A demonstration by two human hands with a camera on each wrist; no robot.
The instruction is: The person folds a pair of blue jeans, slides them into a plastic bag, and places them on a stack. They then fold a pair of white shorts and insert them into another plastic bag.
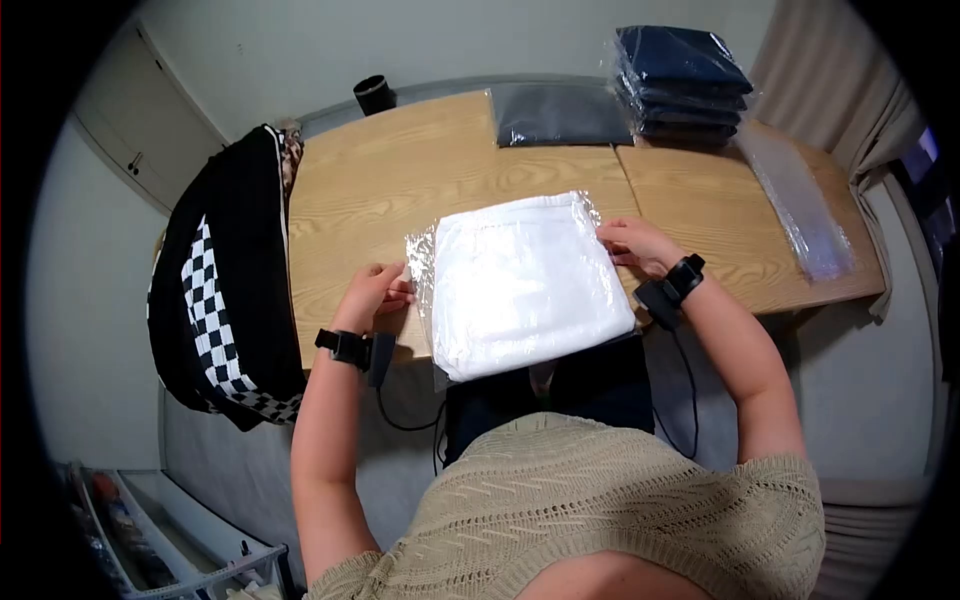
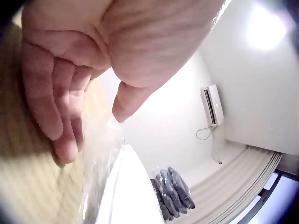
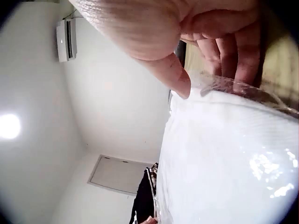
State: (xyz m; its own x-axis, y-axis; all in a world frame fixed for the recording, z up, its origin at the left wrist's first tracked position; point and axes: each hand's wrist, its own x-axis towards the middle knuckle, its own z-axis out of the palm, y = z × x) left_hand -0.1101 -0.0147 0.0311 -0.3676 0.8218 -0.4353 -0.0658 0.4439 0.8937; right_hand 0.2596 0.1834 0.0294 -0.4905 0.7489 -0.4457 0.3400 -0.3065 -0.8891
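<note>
A folded white cloth in a clear plastic bag [image 1: 530, 285] lies at the table's front edge, slightly overhanging it. My left hand [image 1: 378, 293] is beside the bag's left margin; in the left wrist view that hand [image 2: 70, 79] has its fingers loosely bent on the table and its thumb apart, with nothing between them. My right hand [image 1: 640, 246] is at the bag's upper right edge. In the right wrist view the right hand [image 3: 187, 42] has its thumb over the white cloth [image 3: 219, 154] and its fingers at the clear film, partly hidden behind it.
Dark folded items in clear bags [image 1: 685, 85] are stacked at the back right, beside a flat dark package [image 1: 565, 115]. A clear plastic sleeve [image 1: 800, 210] lies on the right. Black fabric with a checkered band [image 1: 225, 290] covers the left end; a black cup [image 1: 374, 94] stands behind.
</note>
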